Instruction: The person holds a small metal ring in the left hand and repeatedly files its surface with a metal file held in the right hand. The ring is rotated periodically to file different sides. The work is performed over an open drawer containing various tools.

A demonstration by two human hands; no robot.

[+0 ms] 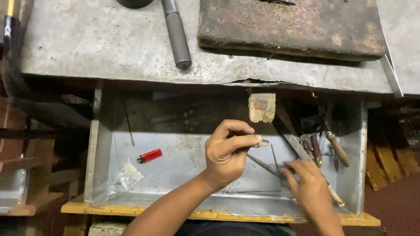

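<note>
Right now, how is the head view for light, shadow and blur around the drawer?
Head view: even light on the bench top; deep shadow under its edge darkens the back of the metal drawer; the tools at right sit dim; the left hand and right hand are sharp enough; no strong glare.

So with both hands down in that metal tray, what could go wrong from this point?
The small ring is pinched only at the fingertips of the left hand, over the tray; if it slips it could be lost among the clutter. The right hand reaches among thin metal tools and files, so a poke or scrape seems possible. The red lighter lies loose beside a plastic bag.
</note>
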